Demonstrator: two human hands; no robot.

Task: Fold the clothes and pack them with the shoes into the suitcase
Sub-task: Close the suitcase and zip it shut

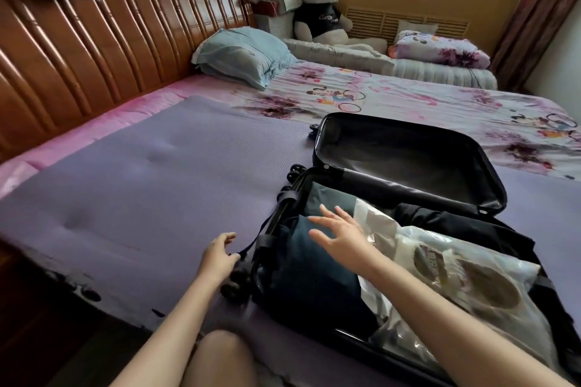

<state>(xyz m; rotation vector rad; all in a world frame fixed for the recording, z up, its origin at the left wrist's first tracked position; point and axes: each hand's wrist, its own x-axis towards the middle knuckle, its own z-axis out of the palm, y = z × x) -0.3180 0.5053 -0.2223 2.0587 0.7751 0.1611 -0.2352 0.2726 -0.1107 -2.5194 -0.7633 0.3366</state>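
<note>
Lying open, suitcase (408, 148) has folded clothes (308, 276) + bagged shoes (490, 286); R hand (342, 236) splayed, L hand (218, 256) unclear.

the open suitcase (393, 148) lies on the mat (141, 182) spread over the bed (408, 97), ahead of me and to my right, its lid laid back on the far side. in the near half the folded clothes (308, 273) sit at the left, with the bag of shoes (456, 276) just right of them. my right hand (339, 232) hovers over the clothes, and my left hand (220, 256) is at the case's left edge by the wheels (234, 284). the headboard (110, 41) runs along the left, and the pillow (245, 55) lies beyond the mat.
</note>
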